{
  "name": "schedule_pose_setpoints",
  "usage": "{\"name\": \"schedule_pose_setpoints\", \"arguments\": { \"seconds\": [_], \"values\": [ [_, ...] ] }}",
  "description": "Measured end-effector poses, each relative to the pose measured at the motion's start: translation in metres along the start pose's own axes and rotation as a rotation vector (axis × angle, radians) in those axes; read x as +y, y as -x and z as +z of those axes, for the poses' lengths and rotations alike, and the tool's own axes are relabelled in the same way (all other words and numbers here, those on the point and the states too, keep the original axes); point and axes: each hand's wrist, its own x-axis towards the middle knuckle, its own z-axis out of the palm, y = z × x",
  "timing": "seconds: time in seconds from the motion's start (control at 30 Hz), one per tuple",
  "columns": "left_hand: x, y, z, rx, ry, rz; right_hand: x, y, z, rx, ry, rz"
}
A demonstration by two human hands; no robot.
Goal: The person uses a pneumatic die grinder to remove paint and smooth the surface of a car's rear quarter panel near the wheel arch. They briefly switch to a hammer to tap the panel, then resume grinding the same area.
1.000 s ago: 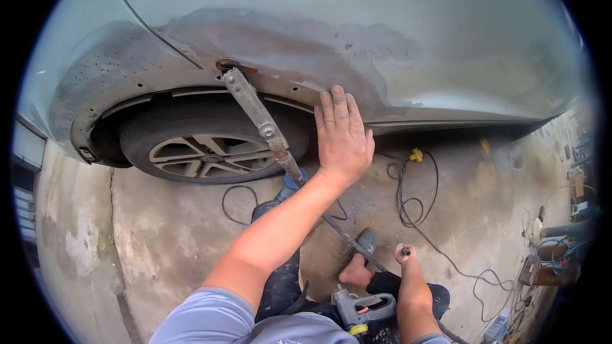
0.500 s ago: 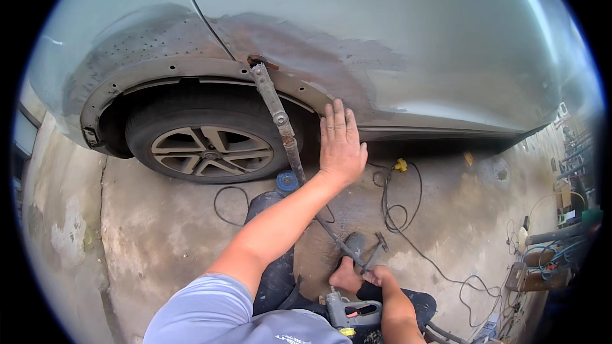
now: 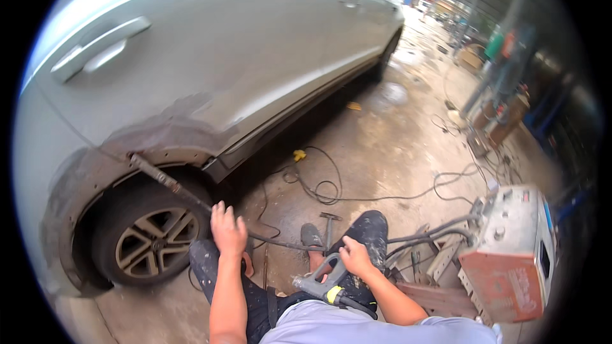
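Observation:
My left hand (image 3: 228, 229) is raised in front of the long metal bar (image 3: 166, 181), fingers stretched and slightly apart. Whether it touches the bar is unclear. The bar's upper end meets the car's bare, sanded wheel arch (image 3: 172, 134), and its lower part runs on behind my hand. In my lap lies a grey gun-shaped tool (image 3: 319, 285) with a looped handle and a yellow band. My right hand (image 3: 357, 256) is beside its handle, fingers curled; what they hold, if anything, is hidden. A hammer (image 3: 329, 218) stands head up by my foot.
A grey car wheel (image 3: 153, 242) is close on the left. On the right stands a box-shaped machine (image 3: 503, 255) with thick cables. A black cord with a yellow plug (image 3: 299, 155) loops over the concrete floor.
My view has swung right and up along the car, bringing in the machine. My left hand has come off the car panel. The hammer is now apart from my right hand, which is near the gun-shaped tool.

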Motion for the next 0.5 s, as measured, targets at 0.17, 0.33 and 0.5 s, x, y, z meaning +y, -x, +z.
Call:
{"name": "schedule_pose_setpoints", "arguments": {
  "seconds": [0.17, 0.33, 0.5],
  "values": [
    [-0.025, 0.033, -0.079, -0.182, -0.265, -0.361, -0.022, 0.050, -0.011, 0.137, 0.058, -0.178],
    [-0.125, 0.123, -0.093, -0.191, 0.587, -0.753, -0.040, 0.043, 0.006, 0.032, 0.002, -0.141],
    [-0.015, 0.153, -0.131, -0.196, 0.028, -0.592, -0.025, 0.035, 0.032, 0.004, -0.528, 0.168]
  ]
}}
